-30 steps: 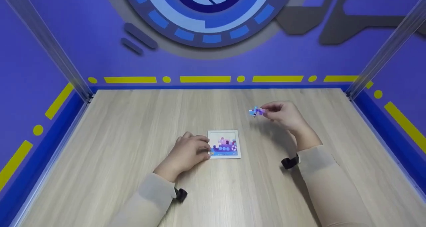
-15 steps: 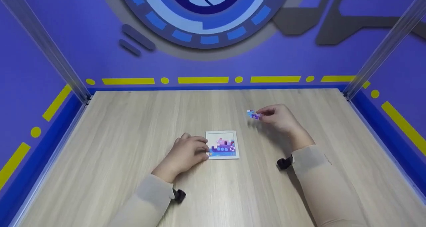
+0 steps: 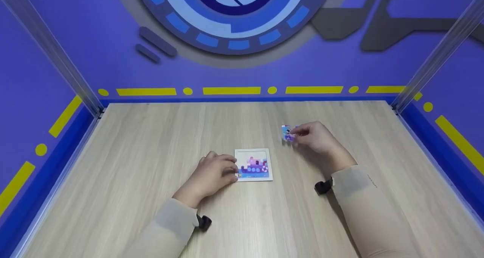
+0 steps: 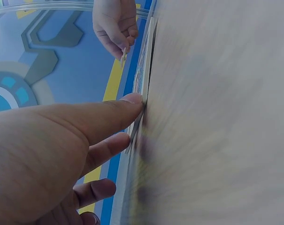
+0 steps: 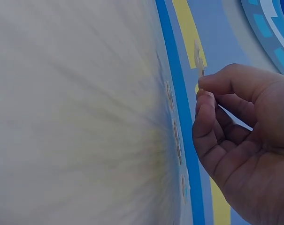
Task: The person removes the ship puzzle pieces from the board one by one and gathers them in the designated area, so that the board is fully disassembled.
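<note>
My left hand (image 3: 210,177) rests at the left side of a small white-framed jigsaw board (image 3: 270,174) with a pink and purple ship picture, its upper part pale and bare. In the left wrist view the thumb (image 4: 127,104) and a finger touch the edge of the board (image 4: 150,61). My right hand (image 3: 317,137) pinches a small puzzle piece (image 3: 285,130) in blue and purple, back and to the right of the board. The right wrist view shows that puzzle piece (image 5: 198,58) edge-on between thumb and forefinger, above the table.
Several small flat pieces (image 5: 177,136) lie on the table in the right wrist view, apparently hidden by the right hand from the head view. The wooden table (image 3: 151,144) ends at a blue back wall (image 3: 211,76); side walls rise left and right.
My right hand has come slightly toward me and left, and the puzzle piece has turned between its fingers. The left hand and the board stay about where they were.
</note>
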A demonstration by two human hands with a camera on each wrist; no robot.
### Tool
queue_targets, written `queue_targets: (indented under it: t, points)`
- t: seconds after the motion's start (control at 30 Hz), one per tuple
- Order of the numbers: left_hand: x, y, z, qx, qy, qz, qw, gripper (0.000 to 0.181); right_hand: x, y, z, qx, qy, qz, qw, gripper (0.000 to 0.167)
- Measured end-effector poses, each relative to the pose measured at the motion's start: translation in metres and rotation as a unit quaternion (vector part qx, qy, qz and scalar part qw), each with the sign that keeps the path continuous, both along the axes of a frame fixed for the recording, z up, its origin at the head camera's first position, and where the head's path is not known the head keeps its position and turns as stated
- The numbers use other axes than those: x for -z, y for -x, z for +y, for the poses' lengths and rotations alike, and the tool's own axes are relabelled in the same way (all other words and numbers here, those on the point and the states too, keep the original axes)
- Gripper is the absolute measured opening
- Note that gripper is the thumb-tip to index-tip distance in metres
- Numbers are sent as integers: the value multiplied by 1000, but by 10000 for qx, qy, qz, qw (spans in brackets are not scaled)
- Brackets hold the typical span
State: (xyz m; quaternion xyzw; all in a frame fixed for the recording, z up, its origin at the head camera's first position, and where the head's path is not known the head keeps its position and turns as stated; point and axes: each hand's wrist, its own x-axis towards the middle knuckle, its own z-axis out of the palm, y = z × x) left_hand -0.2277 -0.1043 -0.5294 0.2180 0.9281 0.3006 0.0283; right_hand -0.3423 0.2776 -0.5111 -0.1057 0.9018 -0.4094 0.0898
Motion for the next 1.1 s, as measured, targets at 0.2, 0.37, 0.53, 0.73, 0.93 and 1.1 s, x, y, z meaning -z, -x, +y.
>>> queue_targets:
  t: [0.2, 0.37, 0.53, 0.73, 0.93, 1.1]
  points:
    - [1, 0, -1, 11, -49, -56, 10000, 19, 1, 1, 2, -292, -194, -30, 9994, 28]
    - [1, 0, -1, 10, -46, -109, 9999, 19, 2, 1, 3, -280, -365, -85, 9989, 26]
    - [0, 0, 0, 14, 33, -49, 10000, 19, 3, 2, 4, -156, -452, -131, 9988, 23]
    - [0, -1, 0, 7, 89, -25, 10000, 18, 4, 3, 3, -230, -522, 38, 9984, 22]
    - [0, -1, 0, 3, 120, -11, 9999, 18, 4, 2, 1, -89, -598, -2, 9982, 22]
    - [0, -1, 1, -4, 101, -70, 9999, 19, 5, 1, 0, -6, -667, -7, 9978, 22]
